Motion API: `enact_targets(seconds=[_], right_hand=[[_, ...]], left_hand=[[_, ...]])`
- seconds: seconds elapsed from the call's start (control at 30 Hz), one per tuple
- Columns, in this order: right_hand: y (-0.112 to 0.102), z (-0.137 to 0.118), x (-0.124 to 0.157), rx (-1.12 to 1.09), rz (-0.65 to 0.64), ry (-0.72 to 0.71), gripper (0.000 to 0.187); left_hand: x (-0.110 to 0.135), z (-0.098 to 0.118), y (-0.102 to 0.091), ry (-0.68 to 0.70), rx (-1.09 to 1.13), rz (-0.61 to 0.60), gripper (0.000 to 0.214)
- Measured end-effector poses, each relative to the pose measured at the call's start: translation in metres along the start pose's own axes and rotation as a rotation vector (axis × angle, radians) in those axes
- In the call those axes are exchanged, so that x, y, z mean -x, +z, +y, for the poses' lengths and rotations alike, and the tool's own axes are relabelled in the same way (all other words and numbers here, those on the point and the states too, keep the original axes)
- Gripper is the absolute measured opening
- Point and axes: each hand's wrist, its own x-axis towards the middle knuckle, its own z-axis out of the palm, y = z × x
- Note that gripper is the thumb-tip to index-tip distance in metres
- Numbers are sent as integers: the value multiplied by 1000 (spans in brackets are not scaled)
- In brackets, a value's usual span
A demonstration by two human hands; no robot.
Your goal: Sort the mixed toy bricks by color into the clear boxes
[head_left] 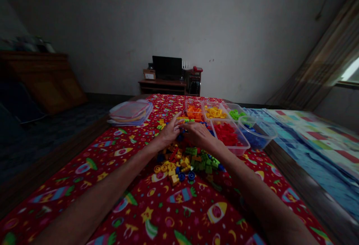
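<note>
Foremost, a long desk [291, 174] with a dark wooden edge, covered by a red cloth printed with rockets, stars and moons [112, 162]. Beside it on the right lies a blue and multicoloured patterned mat [308, 140].

At the far left of the cloth is a stack of clear plastic lids [130, 112].

Five clear plastic containers stand at the far right, grouped close together:
- a rectangular tub of red bricks [235, 149], nearest the person
- a round bowl of blue bricks [265, 140], touching the red tub's right side
- a tub of orange bricks [186, 107] in the back row, left
- a tub of yellow bricks [213, 103] in the back row, middle
- a tub of green bricks [239, 106] in the back row, right

A loose pile of mixed plastic bricks in yellow, green, orange, red and blue [185, 161] lies at the middle of the cloth, under and just short of the wrists.

The left hand [169, 131] has its fingers curled and its thumb raised. Its tips sit at a small cluster of yellow and green bricks [184, 119] just before the orange tub.

The right hand [199, 134] is back up, with its fingers bent forward to the same cluster, meeting the left hand.

The cluster is small and dim, so I cannot tell whether either hand grips it or only touches it.
</note>
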Motion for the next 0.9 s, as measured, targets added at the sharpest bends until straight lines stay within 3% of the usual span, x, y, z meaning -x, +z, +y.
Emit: enact_targets(seconds=[0.13,0.27,0.37,0.47,0.63,0.9], right_hand=[[-1,-1,0,27,-63,50,29],[-5,-7,3,101,-156,100,24],[-5,-10,4,137,-150,126,23],[-2,-7,4,103,-128,118,21],[-2,7,6,31,-3,77,20],[-29,29,10,-27,165,143,14]], left_hand=[[-2,-8,-5,-58,12,25,75],[-2,-10,-14,-90,-34,52,53],[-1,-6,-20,-109,-25,16,41],[0,2,-26,-106,-97,-27,36],[3,13,-37,-81,-411,-83,35],[13,24,-37,-22,-837,-234,36]])
